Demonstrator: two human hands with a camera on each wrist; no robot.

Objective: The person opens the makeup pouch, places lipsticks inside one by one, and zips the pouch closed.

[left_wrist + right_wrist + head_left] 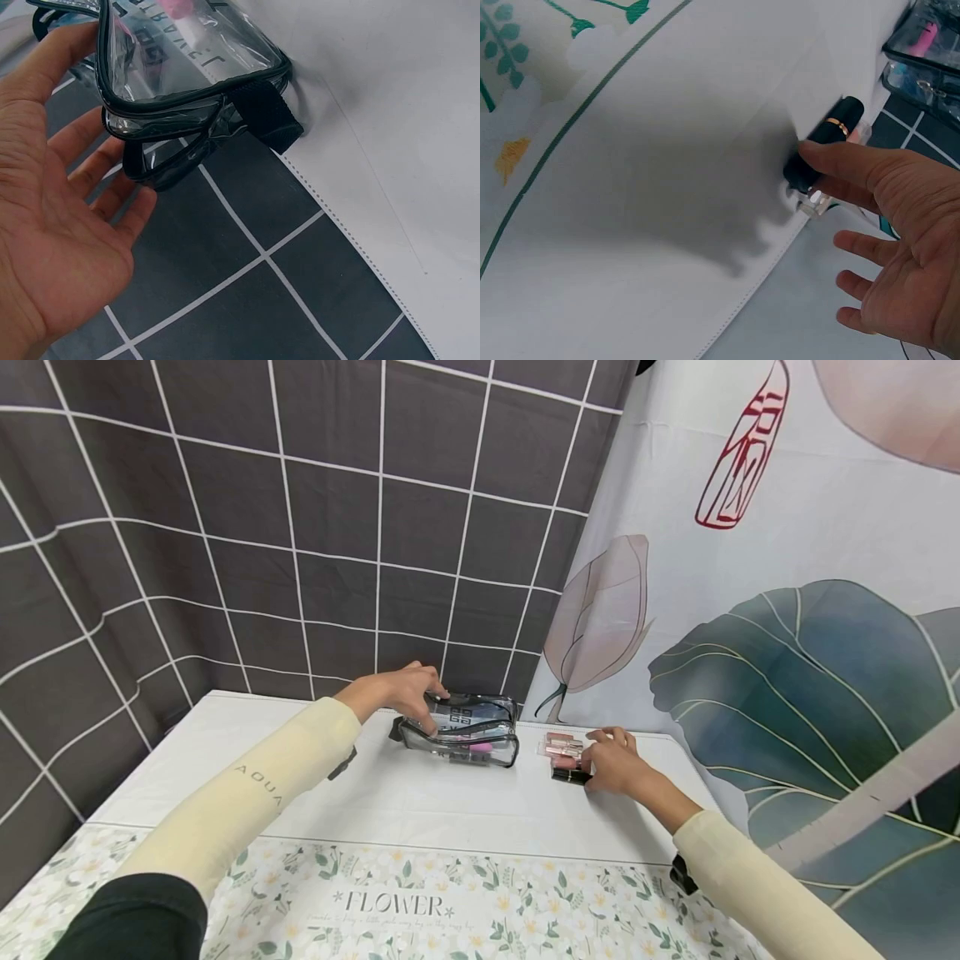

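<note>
A clear zip pouch (457, 754) with black trim stands on the white tabletop, a pink item (480, 747) inside. My left hand (408, 692) grips its left end, thumb on the near side and fingers on the far side. In the left wrist view, the pouch's black end tab (266, 116) sticks out past the fingers. To the right, my right hand (617, 763) pinches a black lipstick tube (829, 142) with a gold band between thumb and index finger; the other fingers are spread. Beside that tube lie several pink and clear lip-makeup tubes (561, 748), partly hidden by the hand.
The white table cover (420, 814) meets a floral cloth marked FLOWER (393, 904) at the front. A dark grid-patterned curtain (330, 518) hangs behind the pouch, and a leaf-printed cloth (787, 660) hangs behind the right side.
</note>
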